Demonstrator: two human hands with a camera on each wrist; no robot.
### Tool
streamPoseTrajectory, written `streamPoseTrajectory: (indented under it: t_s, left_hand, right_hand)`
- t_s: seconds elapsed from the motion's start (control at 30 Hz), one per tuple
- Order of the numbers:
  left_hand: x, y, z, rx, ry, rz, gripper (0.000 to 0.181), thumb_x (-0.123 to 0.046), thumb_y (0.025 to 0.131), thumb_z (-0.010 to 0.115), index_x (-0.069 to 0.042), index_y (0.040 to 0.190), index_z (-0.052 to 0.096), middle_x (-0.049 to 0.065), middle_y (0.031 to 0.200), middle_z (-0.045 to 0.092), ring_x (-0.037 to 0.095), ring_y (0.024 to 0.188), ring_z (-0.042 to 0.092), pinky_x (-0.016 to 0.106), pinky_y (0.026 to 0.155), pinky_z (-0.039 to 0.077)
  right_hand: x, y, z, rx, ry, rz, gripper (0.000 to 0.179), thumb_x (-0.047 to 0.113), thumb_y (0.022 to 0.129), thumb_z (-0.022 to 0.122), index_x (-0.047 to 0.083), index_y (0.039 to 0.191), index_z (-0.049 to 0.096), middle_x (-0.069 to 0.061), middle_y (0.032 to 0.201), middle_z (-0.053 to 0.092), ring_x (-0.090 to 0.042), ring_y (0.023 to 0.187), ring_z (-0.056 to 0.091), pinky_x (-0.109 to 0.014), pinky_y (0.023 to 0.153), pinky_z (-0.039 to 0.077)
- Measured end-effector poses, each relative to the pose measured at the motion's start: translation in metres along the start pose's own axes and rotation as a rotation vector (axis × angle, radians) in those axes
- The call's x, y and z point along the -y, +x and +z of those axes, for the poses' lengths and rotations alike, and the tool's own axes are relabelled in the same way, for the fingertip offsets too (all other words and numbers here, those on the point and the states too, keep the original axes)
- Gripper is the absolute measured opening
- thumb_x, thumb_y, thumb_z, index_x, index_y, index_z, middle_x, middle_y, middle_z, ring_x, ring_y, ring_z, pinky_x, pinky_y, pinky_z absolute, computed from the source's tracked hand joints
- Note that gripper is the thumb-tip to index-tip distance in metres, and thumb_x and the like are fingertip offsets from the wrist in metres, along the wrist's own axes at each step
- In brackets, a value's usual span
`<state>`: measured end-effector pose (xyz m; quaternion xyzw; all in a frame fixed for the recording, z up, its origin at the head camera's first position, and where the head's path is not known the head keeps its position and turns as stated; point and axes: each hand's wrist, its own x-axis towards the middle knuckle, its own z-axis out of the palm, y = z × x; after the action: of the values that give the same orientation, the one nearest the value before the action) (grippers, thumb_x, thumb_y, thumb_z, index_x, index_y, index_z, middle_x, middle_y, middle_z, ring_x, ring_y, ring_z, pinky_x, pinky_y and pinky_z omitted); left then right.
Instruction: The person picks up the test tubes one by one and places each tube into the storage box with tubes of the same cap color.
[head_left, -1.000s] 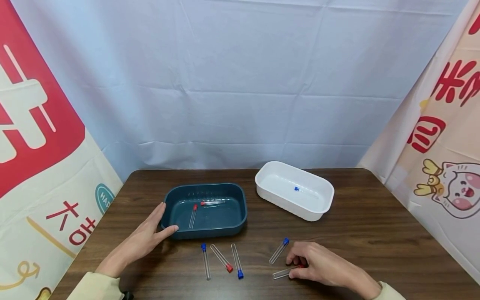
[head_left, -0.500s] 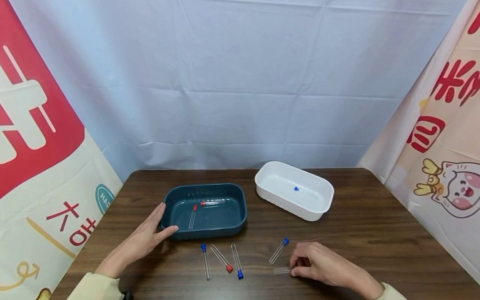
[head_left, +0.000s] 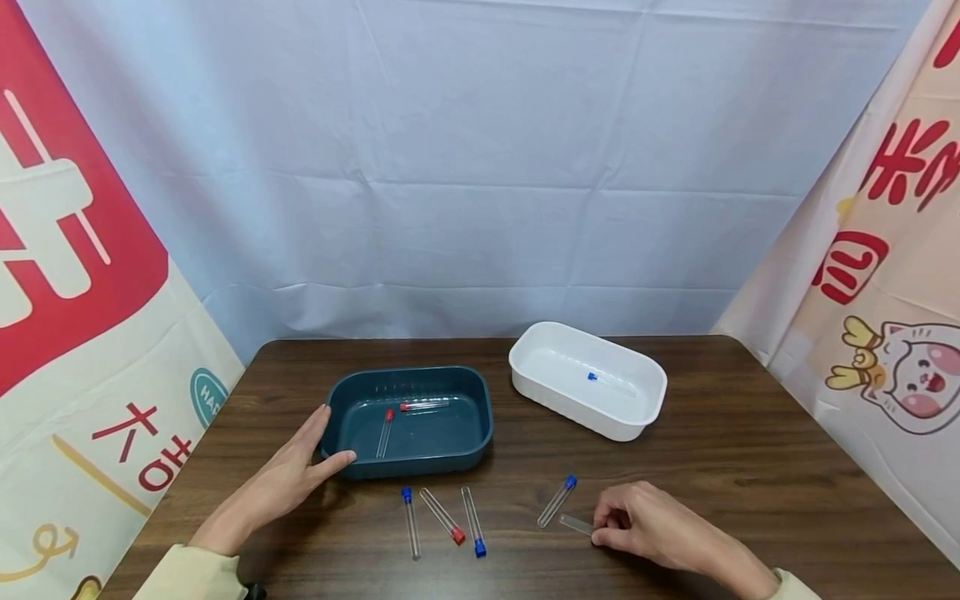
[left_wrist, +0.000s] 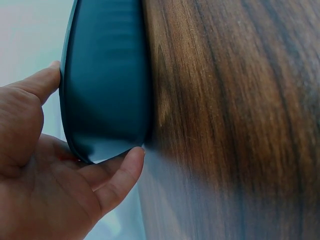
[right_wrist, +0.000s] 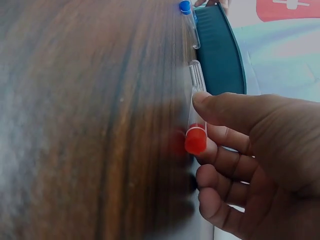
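In the head view my right hand (head_left: 648, 527) pinches a clear test tube (head_left: 576, 524) by the table's front right. Its red cap (right_wrist: 196, 140) shows in the right wrist view, below the thumb. My left hand (head_left: 288, 479) rests against the left end of a dark teal basin (head_left: 420, 465); its thumb touches the front rim and its extended fingers lie along the side. Two red-capped tubes (head_left: 424, 406) lie inside that basin. Just left of the right hand is a blue-capped tube (head_left: 557, 502).
A white basin (head_left: 577, 408) stands at the back right with a blue-capped tube (head_left: 611, 384) in it. Before the teal basin lie a blue-capped tube (head_left: 412, 523), a red-capped tube (head_left: 442, 517) and another blue-capped tube (head_left: 474, 522). A pale curtain (head_left: 465, 167) hangs behind the table.
My right hand has moved slightly right with the red-capped test tube, whose clear end has turned away from the table's front edge. The left hand and both basins stay where they were.
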<state>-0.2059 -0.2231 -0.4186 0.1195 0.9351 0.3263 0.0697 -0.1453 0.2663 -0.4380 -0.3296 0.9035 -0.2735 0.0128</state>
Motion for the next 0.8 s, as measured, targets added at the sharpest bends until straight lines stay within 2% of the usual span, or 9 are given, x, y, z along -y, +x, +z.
streamPoseTrajectory:
  t_s: [0.3,0.8]
  left_hand:
    - [-0.0007,-0.0004,0.0001,-0.008,-0.001,0.006,0.099,-0.066,0.084,0.048,-0.006,0.15,0.002,0.017,0.154,0.001,0.039,0.138,0.008,0.061,0.103,0.017]
    - [0.0004,0.0,0.0009,-0.005,-0.002,0.007,0.099,-0.066,0.085,0.047,-0.006,0.15,0.002,0.017,0.154,0.001,0.039,0.138,0.007,0.061,0.103,0.017]
  right_hand:
    - [-0.0013,-0.0019,-0.0016,0.015,0.048,0.09,0.009,0.028,0.084,0.07,0.026,0.082,0.061,0.02,0.058,0.052,0.004,0.05,0.048,-0.017,0.043,0.038]
    - [-0.0006,-0.0028,-0.0022,-0.027,0.058,0.225,0.016,0.028,0.084,0.07,0.015,0.084,0.06,0.016,0.053,0.054,0.002,0.048,0.047,-0.019,0.047,0.04]
